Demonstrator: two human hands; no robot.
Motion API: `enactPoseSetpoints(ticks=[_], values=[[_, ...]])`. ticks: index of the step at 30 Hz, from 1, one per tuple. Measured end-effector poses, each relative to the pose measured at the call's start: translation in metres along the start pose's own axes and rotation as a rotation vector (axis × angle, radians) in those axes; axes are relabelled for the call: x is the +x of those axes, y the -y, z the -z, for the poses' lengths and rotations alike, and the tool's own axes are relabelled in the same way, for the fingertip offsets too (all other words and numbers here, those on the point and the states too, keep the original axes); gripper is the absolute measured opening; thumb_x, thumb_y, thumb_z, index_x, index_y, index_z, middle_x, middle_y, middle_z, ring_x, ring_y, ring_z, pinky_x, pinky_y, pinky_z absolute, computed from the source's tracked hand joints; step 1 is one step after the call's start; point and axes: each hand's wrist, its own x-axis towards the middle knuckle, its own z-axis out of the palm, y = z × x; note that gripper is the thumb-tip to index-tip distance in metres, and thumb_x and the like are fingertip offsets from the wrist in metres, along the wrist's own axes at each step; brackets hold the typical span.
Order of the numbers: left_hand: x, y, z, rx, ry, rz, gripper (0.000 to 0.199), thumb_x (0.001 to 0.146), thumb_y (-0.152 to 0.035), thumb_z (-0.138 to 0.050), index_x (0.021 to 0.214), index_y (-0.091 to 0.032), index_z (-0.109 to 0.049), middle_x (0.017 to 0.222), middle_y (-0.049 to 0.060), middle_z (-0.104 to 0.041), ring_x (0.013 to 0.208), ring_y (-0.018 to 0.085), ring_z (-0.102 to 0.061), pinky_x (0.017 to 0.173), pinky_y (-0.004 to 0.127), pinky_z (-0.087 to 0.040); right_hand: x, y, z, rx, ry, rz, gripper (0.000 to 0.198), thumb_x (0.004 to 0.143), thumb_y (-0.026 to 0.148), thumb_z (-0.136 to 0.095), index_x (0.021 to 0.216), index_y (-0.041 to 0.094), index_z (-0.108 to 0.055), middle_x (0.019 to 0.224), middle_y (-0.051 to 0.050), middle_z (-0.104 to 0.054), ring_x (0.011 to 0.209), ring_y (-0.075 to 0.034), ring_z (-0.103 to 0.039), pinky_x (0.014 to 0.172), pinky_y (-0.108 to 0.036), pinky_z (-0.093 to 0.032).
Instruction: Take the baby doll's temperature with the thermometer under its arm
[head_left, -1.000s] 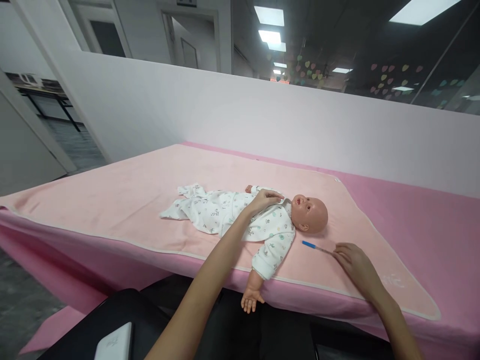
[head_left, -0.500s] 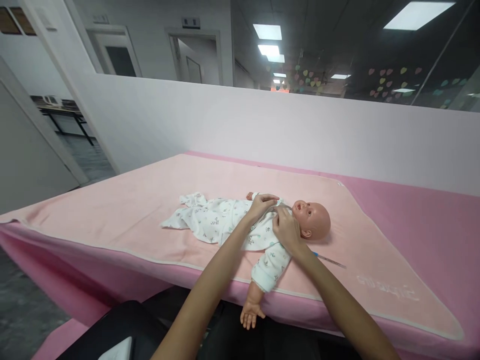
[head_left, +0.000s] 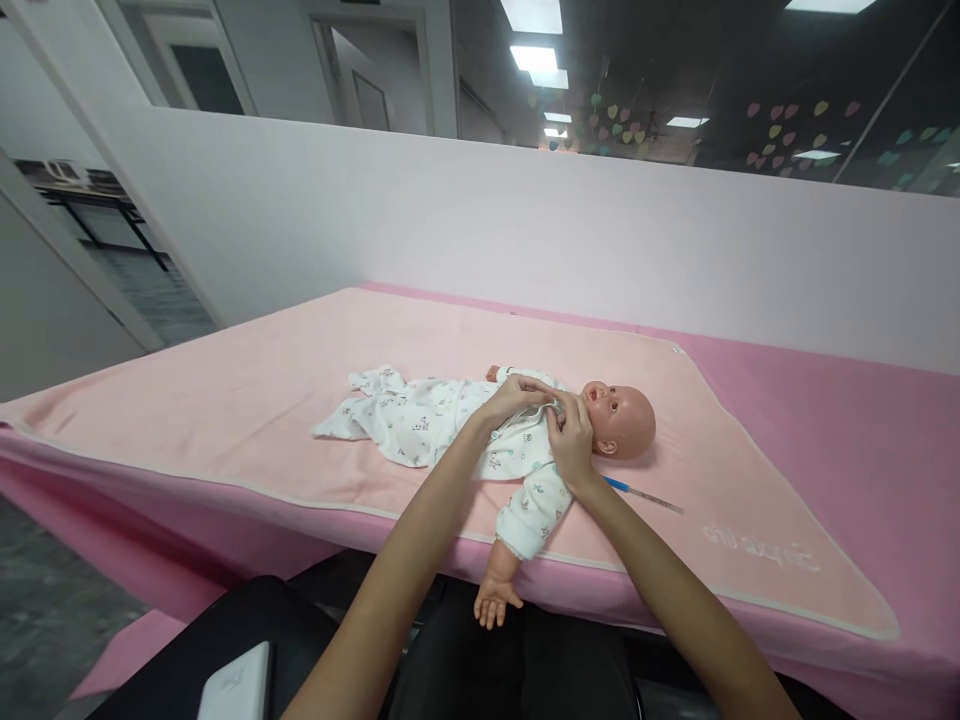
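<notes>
A bald baby doll (head_left: 628,420) lies on its back, head to the right, dressed in a white printed baby outfit (head_left: 420,420). At the chest, just below the doll's chin, my left hand (head_left: 517,396) pinches the front edge of the outfit's top. My right hand (head_left: 571,435) is closed on the same cloth close to the neck, its fingertips almost meeting the left ones. Whatever fastening lies between the fingers is too small to make out. One doll arm (head_left: 498,590) hangs over the near edge of the bed.
A peach mat (head_left: 262,400) covers much of the pink bed (head_left: 847,430). A thin blue-handled tool (head_left: 641,494) lies beside the doll's head. Behind the bed rises a white wall (head_left: 450,220). A white device (head_left: 238,685) rests on a black surface at lower left.
The view has tilted down slightly, so everything sits higher. My fingertips have drawn closer together at the outfit's neckline. More of the blue handle shows beside my right wrist.
</notes>
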Motion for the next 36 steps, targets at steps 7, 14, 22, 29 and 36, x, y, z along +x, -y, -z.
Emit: enactPoseSetpoints(ticks=[7, 14, 22, 29, 36], values=[[-0.004, -0.005, 0.006, -0.019, 0.124, -0.004, 0.027, 0.057, -0.027, -0.074, 0.077, -0.010, -0.068, 0.075, 0.006, -0.068, 0.072, 0.013, -0.060, 0.070, 0.024, -0.046, -0.001, -0.001, 0.000, -0.017, 0.018, -0.008, 0.025, 0.088, 0.024, -0.036, 0.105, 0.016, -0.053, 0.093, -0.009, -0.060, 0.088, -0.018, -0.055, 0.081, -0.032, -0.045], [-0.004, -0.005, 0.010, 0.028, 0.098, 0.027, 0.028, 0.053, -0.025, -0.077, 0.075, -0.010, -0.068, 0.070, 0.006, -0.068, 0.072, 0.015, -0.062, 0.077, 0.029, -0.046, -0.003, -0.002, -0.002, 0.027, 0.000, -0.073, 0.027, 0.087, 0.027, -0.037, 0.106, 0.016, -0.053, 0.087, -0.009, -0.063, 0.072, -0.016, -0.058, 0.071, -0.031, -0.047], [-0.001, 0.002, 0.006, 0.089, -0.040, -0.005, 0.026, 0.054, -0.026, -0.075, 0.074, -0.011, -0.067, 0.063, 0.002, -0.066, 0.067, 0.014, -0.062, 0.074, 0.027, -0.046, -0.005, 0.004, -0.003, 0.214, -0.081, -0.254, 0.035, 0.082, 0.025, -0.045, 0.116, 0.016, -0.044, 0.094, -0.011, -0.065, 0.079, -0.017, -0.063, 0.072, -0.029, -0.049], [0.001, 0.006, 0.008, 0.100, -0.064, -0.019, 0.025, 0.055, -0.026, -0.074, 0.074, -0.011, -0.067, 0.064, 0.003, -0.067, 0.067, 0.014, -0.062, 0.072, 0.027, -0.046, -0.006, 0.004, -0.003, 0.235, -0.070, -0.278, 0.032, 0.080, 0.022, -0.045, 0.112, 0.016, -0.047, 0.096, -0.012, -0.065, 0.082, -0.017, -0.063, 0.071, -0.028, -0.049], [0.001, 0.006, 0.008, 0.094, -0.059, -0.020, 0.023, 0.055, -0.024, -0.073, 0.073, -0.011, -0.067, 0.063, 0.003, -0.066, 0.068, 0.015, -0.063, 0.075, 0.029, -0.046, -0.006, 0.005, -0.002, 0.246, -0.083, -0.266, 0.023, 0.081, 0.023, -0.045, 0.102, 0.016, -0.050, 0.086, -0.008, -0.065, 0.078, -0.016, -0.062, 0.069, -0.027, -0.049]])
